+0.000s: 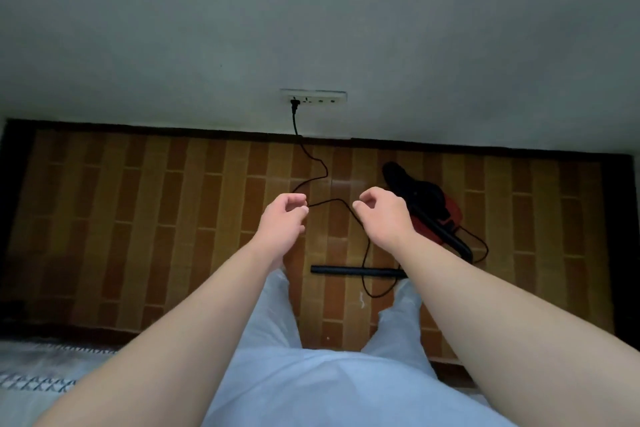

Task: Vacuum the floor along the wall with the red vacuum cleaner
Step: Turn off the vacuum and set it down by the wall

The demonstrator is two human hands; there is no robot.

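Note:
The red vacuum cleaner (pixel 446 215), red with black parts, lies on the brick-patterned floor (pixel 138 218) to the right, close to the white wall (pixel 311 28). Its black cord (pixel 325 170) snakes over the floor up to a plug (pixel 294 106) in the wall socket strip (pixel 322 98). A separate black tube (pixel 356 270) lies flat in front of my feet. My left hand (pixel 282 222) and my right hand (pixel 382 218) are stretched out above the floor, fingers loosely curled, holding nothing. My right hand hides part of the vacuum.
A dark skirting strip (pixel 138 126) runs along the foot of the wall. A patterned white cloth surface (pixel 38 378) fills the lower left corner. Dark edges (pixel 620 236) close the floor at left and right. More cord loops (pixel 479 246) lie beside the vacuum.

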